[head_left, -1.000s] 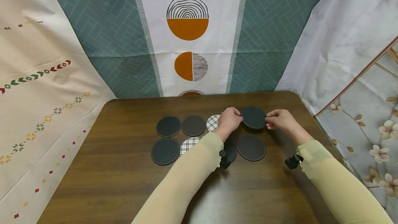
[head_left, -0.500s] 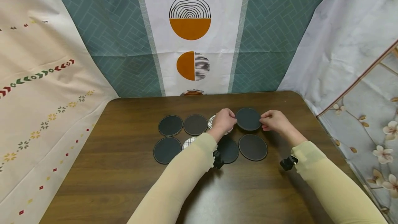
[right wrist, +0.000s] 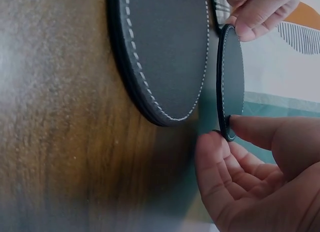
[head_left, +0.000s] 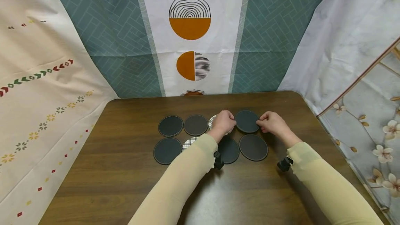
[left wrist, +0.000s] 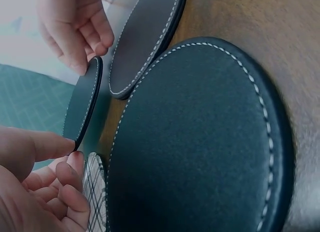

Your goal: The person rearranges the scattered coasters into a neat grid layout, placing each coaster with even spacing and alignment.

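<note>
A round dark coaster with white edge stitching is held just above the table at the back right of a group of coasters. My left hand pinches its left edge between thumb and fingers. At the opposite edge, my right hand pinches it too; the right wrist view shows this coaster edge-on, apart from the tabletop. Under my left hand lies a plaid white coaster, partly covered. Nearer me are a dark coaster and a brownish-black coaster.
Further left lie dark coasters, one at the back and one in front, plus a brown-black coaster. Another plaid coaster is half hidden by my left sleeve. Cloth hangs behind and beside the wooden table.
Both hands have carried the held coaster leftward and slightly toward me, lowering it behind the brownish-black coaster. The other coasters have stayed in place.
</note>
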The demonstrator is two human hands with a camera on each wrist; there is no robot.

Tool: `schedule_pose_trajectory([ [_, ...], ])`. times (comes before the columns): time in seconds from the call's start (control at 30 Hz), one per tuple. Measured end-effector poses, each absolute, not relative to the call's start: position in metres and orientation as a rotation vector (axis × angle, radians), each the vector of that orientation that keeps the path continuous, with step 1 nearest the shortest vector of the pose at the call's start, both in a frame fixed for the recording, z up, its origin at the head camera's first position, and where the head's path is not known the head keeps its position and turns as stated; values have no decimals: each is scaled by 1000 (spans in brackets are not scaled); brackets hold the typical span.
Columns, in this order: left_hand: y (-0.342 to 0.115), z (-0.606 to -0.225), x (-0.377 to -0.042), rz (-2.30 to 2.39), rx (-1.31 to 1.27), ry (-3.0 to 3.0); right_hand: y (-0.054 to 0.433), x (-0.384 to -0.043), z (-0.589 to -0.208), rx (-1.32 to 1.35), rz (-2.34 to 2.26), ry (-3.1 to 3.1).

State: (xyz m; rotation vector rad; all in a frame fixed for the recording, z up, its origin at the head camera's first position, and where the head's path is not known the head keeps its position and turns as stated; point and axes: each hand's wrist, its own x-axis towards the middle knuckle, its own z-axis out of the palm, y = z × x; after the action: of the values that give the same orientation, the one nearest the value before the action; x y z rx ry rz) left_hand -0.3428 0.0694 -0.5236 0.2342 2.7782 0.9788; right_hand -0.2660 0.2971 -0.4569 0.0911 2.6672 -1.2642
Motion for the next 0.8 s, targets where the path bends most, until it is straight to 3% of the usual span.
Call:
schedule_pose_trajectory([
  [0.8, 74, -518, -338, 869, 231, 2787, 290, -268, -455, 40, -897, 2813],
])
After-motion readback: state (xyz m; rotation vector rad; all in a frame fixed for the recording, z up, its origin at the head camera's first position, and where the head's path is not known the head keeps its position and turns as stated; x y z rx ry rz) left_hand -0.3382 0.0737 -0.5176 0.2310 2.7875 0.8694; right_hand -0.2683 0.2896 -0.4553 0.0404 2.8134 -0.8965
